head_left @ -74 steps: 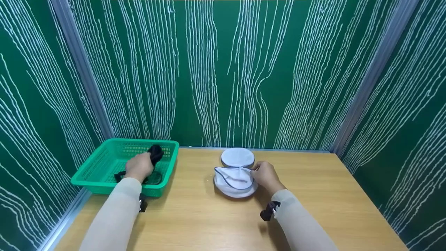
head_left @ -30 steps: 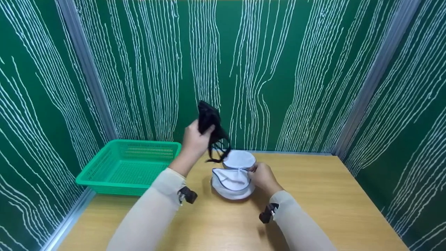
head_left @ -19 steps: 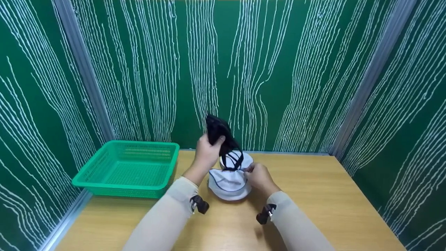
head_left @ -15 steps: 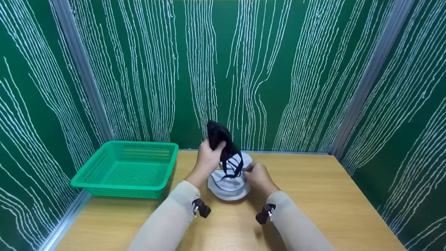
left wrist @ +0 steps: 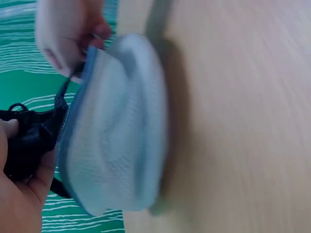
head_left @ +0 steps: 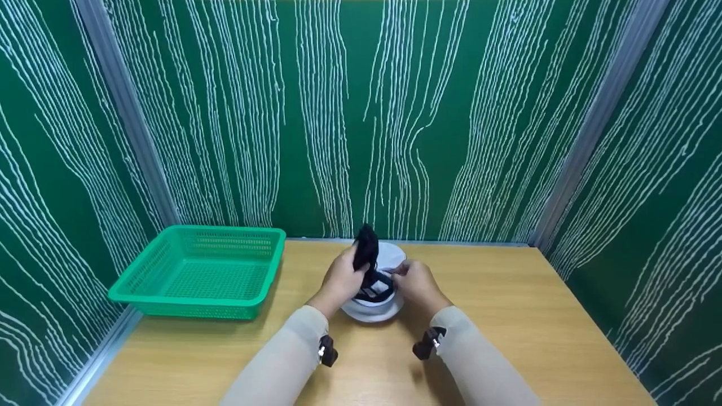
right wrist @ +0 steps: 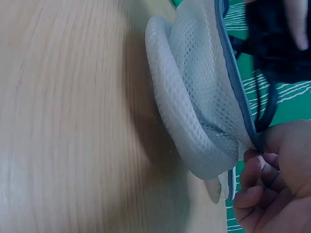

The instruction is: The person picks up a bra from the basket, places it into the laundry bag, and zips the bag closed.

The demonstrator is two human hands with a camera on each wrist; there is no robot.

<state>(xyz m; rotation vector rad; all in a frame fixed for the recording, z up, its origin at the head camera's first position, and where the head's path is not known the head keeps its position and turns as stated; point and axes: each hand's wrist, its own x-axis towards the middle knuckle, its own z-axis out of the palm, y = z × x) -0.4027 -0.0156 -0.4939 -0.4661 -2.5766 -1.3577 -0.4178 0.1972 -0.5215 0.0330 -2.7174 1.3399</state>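
My left hand (head_left: pixel 340 279) grips a folded black bra (head_left: pixel 365 248) with thin straps, held over a white mesh laundry bag (head_left: pixel 372 312). Its straps hang down into the bag's unzipped mouth. In the left wrist view the bra (left wrist: pixel 34 141) lies between thumb and fingers, beside the zip edge. My right hand (head_left: pixel 420 283) pinches the dark-trimmed zip edge on the bag's right side, as the right wrist view shows of the mesh bag (right wrist: pixel 180 107). The round white lid (head_left: pixel 390 255) is folded back behind the mouth. The bag's inside is mostly hidden.
A green plastic basket (head_left: pixel 186 303) with slotted walls stands at the left of the wooden table (head_left: pixel 485 316). Green panels (head_left: pixel 451 113) with white wavy lines rise behind the table and on both sides.
My left hand has lifted the bra out of the green basket, carried it right and lowered it to the bag's mouth. The right hand keeps its hold on the bag's edge.
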